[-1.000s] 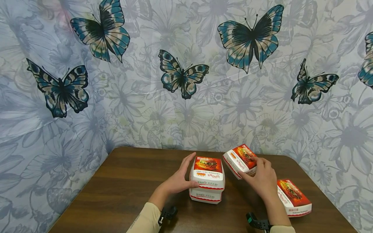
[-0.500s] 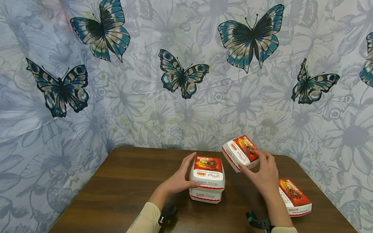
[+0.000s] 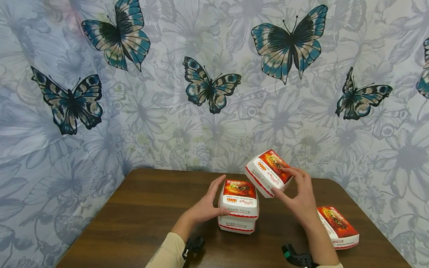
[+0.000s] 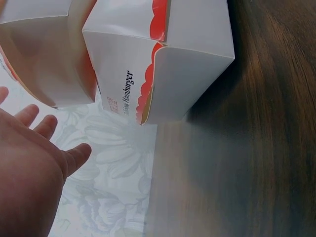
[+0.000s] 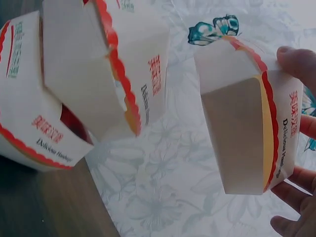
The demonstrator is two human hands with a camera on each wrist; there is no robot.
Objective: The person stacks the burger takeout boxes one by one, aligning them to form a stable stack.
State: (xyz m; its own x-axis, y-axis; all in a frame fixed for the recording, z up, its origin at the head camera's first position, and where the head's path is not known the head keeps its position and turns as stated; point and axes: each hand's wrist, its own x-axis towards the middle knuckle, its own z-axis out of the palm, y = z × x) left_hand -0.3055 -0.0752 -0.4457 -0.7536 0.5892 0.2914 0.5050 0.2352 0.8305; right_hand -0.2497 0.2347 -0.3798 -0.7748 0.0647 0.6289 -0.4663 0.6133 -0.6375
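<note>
Two hamburger boxes, white with red scalloped trim, are stacked on the brown table. The upper box shows a burger picture on its lid; the lower box sits beneath it. My left hand is beside the stack's left side, fingers straight and spread, thumb near the upper box's front. In the left wrist view its fingers stand apart from the cardboard. My right hand grips a third hamburger box, tilted in the air behind and right of the stack; its underside shows in the right wrist view.
Another hamburger box lies on the table at the right, partly behind the right forearm. A butterfly-printed cloth hangs behind the table's back edge. Dark straps with devices are worn on both wrists.
My right hand has lifted its hamburger box up and then brought it left toward the stack. The left hand and the stacked boxes have stayed in place.
</note>
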